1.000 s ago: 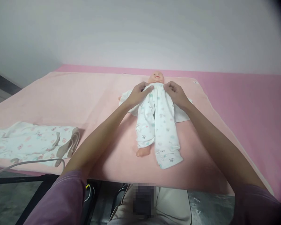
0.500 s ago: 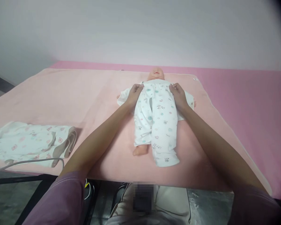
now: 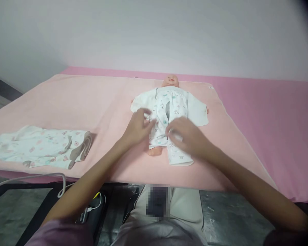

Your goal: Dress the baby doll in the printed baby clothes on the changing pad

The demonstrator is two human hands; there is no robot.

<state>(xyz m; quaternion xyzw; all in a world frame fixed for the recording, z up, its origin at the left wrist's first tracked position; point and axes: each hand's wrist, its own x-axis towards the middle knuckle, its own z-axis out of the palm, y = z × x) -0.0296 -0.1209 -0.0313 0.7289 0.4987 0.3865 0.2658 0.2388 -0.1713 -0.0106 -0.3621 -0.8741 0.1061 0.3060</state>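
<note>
On its back lies a baby doll (image 3: 170,81) in a white long-sleeved top (image 3: 197,107). White printed baby pants (image 3: 178,107) cover its front from the chest down, with an opening at the crotch. One bare foot (image 3: 155,151) sticks out of the left pant leg; the right leg's end lies flat with no foot showing. My left hand (image 3: 138,127) hovers at the left pant leg, thumb and fingers apart. Above the right pant leg is my right hand (image 3: 188,135), blurred a little, its fingers bent and apart. Neither hand visibly grips the cloth.
A folded printed baby garment (image 3: 46,145) lies on the left of the peach blanket (image 3: 100,99). The blanket covers a pink surface (image 3: 259,119) against a pale wall. A white cable (image 3: 41,176) loops by the near left edge, above a black bag-like item.
Both hands have let go of the pants' waist at the doll's chest and come down toward me to the legs. The pants stay on the doll. The view has shifted slightly.
</note>
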